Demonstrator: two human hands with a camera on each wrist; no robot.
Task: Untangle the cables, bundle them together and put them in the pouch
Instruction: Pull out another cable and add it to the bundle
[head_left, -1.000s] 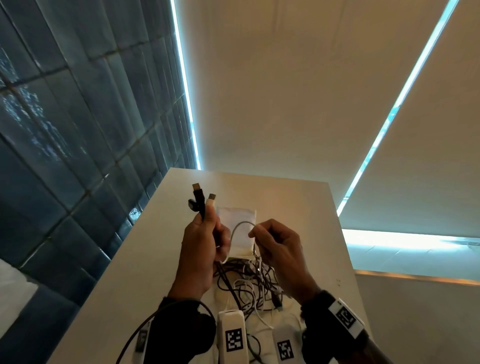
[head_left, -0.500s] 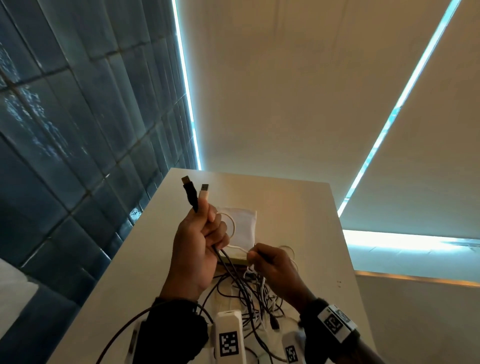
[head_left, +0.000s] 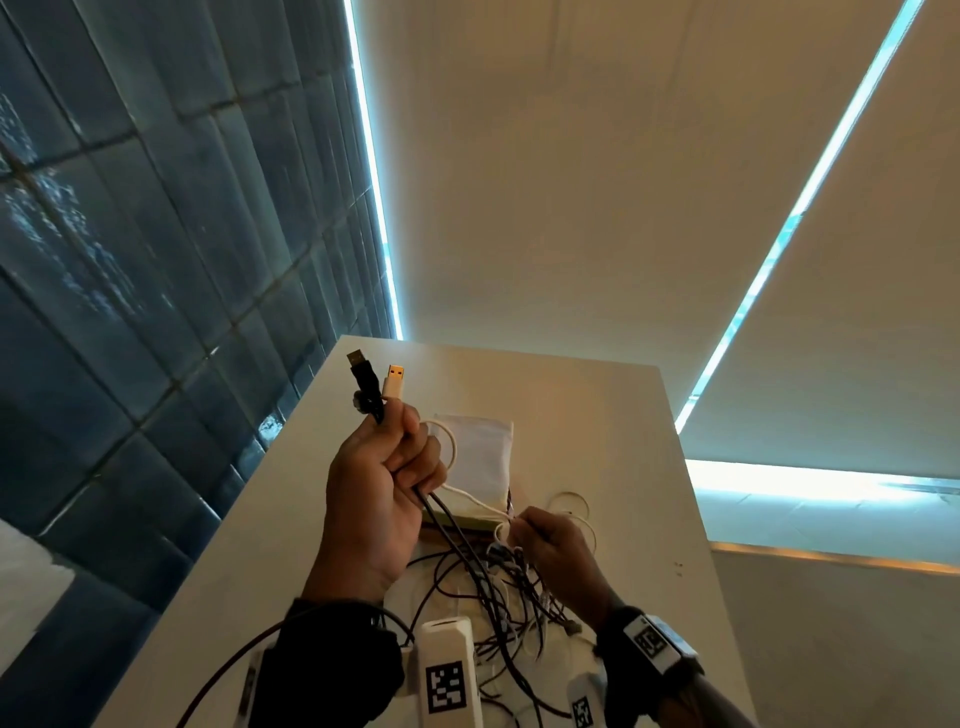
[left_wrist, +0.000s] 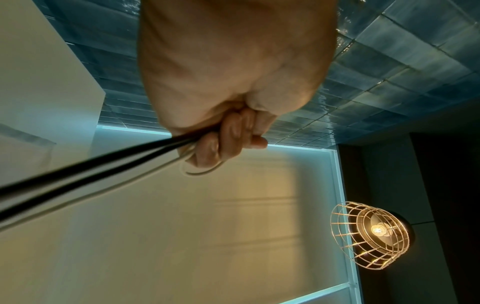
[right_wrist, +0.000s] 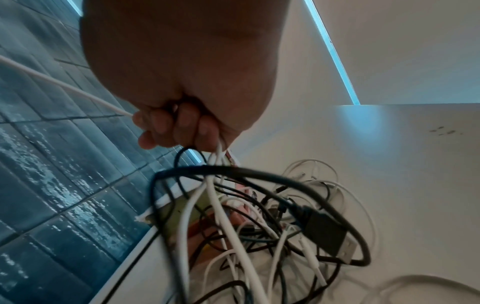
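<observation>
Centrally, both hands (left (head_left: 382, 499), right (head_left: 558, 551)) clenching cables (head_left: 498, 597), table (head_left: 623, 467) edges near.

A white rectangular table (head_left: 613, 415) stands against a wall of glossy dark blue tiles (head_left: 156, 234). Pale cream panels (head_left: 571, 182) rise behind it, edged by thin bright cyan light strips (head_left: 810, 187). A lit gold wire-cage lamp (left_wrist: 371, 234) shows in the left wrist view.

A black USB plug (head_left: 363, 382) beside a white one (head_left: 393, 383); white fabric pouch (head_left: 480, 457); dark blue wall tiles (head_left: 156, 260).
</observation>
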